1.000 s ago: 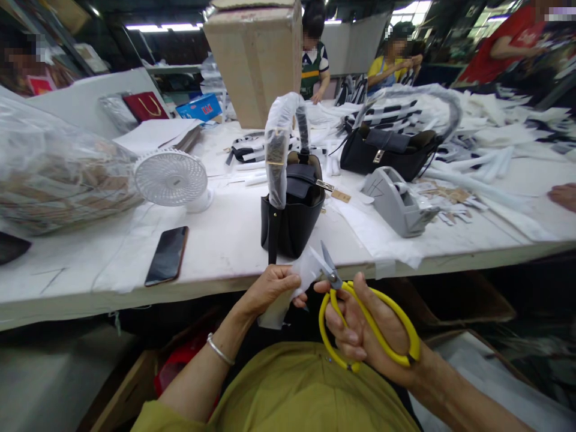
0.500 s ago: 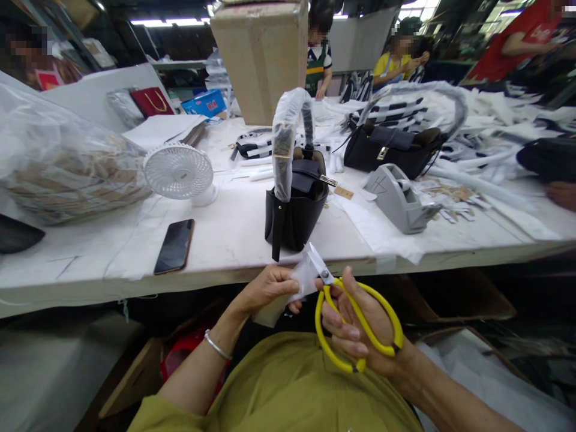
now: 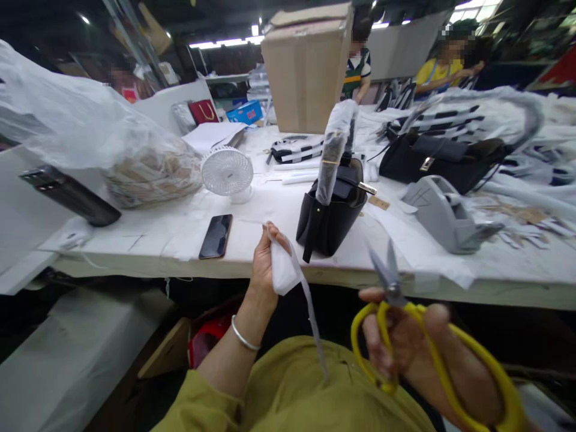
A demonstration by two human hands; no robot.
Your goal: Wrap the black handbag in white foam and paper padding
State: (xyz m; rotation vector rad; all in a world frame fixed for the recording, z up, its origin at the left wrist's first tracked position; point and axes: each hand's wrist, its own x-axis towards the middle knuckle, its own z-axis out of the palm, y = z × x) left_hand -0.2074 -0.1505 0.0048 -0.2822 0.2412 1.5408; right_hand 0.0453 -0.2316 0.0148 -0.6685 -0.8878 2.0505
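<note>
I see yellow handles (image 3: 355,337) and silver blades (image 3: 392,264) on the scissors (image 3: 393,292); whitish translucent plastic (image 3: 284,273); black handbag (image 3: 333,223); white fan (image 3: 226,171); grey tape dispenser (image 3: 434,216); blue box (image 3: 243,113); brown carton (image 3: 306,81); gold-corded dark red bag (image 3: 197,114); black-and-white banded bundle (image 3: 296,151); silver bangle (image 3: 240,336); olive shirt (image 3: 292,384).

We see tube lights (image 3: 227,43) and a bright window (image 3: 477,11) glowing behind; the tabletop (image 3: 274,203) reads pale, the space (image 3: 333,312) beneath it dark. Motion blur softens our right hand (image 3: 409,345) and scissors (image 3: 393,292); wide-angle distortion stretches the edges.

Yellow-handled scissors (image 3: 393,292) in right fingers (image 3: 372,294)
</note>
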